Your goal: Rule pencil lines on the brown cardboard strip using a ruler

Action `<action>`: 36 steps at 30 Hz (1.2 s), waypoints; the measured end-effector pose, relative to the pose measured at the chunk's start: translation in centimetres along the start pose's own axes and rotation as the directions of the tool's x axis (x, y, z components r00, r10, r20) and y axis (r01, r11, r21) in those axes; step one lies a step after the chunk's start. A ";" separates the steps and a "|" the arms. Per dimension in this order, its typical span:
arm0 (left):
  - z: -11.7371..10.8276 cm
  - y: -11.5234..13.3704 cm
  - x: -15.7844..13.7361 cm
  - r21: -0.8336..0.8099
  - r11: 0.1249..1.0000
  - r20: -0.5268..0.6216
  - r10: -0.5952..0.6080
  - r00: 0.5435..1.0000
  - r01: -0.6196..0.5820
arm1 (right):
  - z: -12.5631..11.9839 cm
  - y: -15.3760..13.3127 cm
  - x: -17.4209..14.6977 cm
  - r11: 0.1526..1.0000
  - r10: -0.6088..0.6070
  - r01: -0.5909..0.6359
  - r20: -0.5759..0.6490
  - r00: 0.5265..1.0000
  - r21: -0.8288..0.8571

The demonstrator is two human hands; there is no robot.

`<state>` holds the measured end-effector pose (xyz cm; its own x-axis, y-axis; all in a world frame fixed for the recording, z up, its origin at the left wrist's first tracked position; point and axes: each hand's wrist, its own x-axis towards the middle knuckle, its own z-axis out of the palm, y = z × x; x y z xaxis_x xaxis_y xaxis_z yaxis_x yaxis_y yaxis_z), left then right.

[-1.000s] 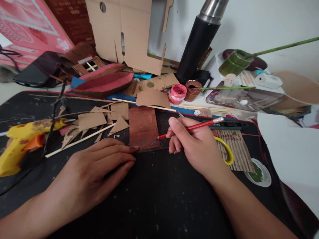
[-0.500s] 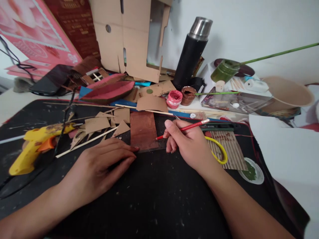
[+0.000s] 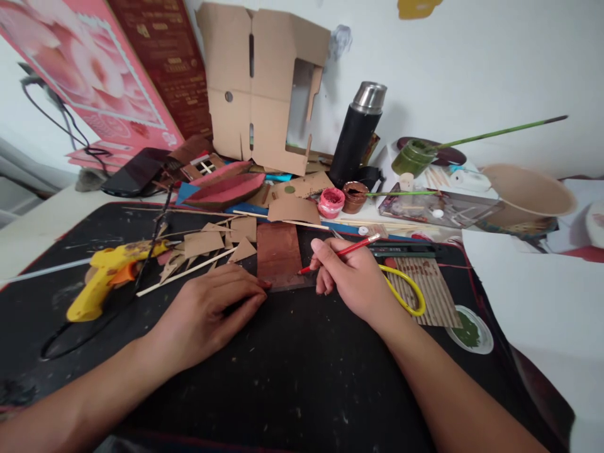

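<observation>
A brown-painted cardboard piece (image 3: 278, 248) lies flat on the black mat, with what looks like a clear strip along its near edge. My left hand (image 3: 214, 311) rests at the near left corner of the piece, fingers close together and fingertips pressing on it. A red pencil (image 3: 346, 248) is gripped between the thumb and fingers of my right hand (image 3: 346, 277). Its tip meets the lower right part of the brown piece. Yellow scissor-like handles (image 3: 415, 292) and a sheet of corrugated cardboard (image 3: 425, 292) lie just right of my right hand.
To the left are a yellow glue gun (image 3: 101, 277), cardboard scraps (image 3: 202, 242) and a thin stick (image 3: 184, 274). Behind stand red (image 3: 331, 202) and brown (image 3: 355, 196) paint jars, a black thermos (image 3: 353, 138) and a large cardboard sheet (image 3: 264, 94). A lid with green paint (image 3: 472, 330) is at right.
My view has shifted, so more of the wall and background shows. Both hands stay by the brown piece, and the pencil tip remains near its lower right side.
</observation>
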<state>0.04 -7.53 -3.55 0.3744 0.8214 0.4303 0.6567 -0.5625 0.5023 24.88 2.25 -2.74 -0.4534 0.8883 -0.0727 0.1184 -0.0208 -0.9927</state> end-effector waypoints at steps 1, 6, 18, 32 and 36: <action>0.0 0.0 0.0 -0.001 1.000 0.002 -0.001 1.000 0.001 | 0.0 0.0 0.0 1.000 0.003 -0.003 0.002 1.000 -0.001; 0.0 0.0 0.0 0.014 1.000 0.006 0.014 1.000 -0.015 | -0.2 -0.1 0.1 1.000 0.026 -0.026 0.001 1.000 0.010; -0.1 0.0 0.0 0.003 1.000 0.004 0.017 1.000 -0.017 | -0.2 -0.3 0.0 0.999 0.049 -0.049 -0.027 0.998 0.014; -0.1 0.3 0.3 -0.006 1.000 -0.004 0.009 1.000 -0.009 | 0.7 -0.6 -1.0 0.994 0.062 -0.082 0.236 0.970 0.074; -0.2 0.2 0.2 -0.014 1.000 -0.004 0.007 1.000 -0.007 | 0.8 -0.6 -1.0 0.994 0.075 -0.093 0.258 0.963 0.059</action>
<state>0.18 -7.48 -3.21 0.3764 0.8173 0.4363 0.6450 -0.5692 0.5099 24.53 0.99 -2.16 -0.6561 0.7355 -0.1693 0.1078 -0.1306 -0.9856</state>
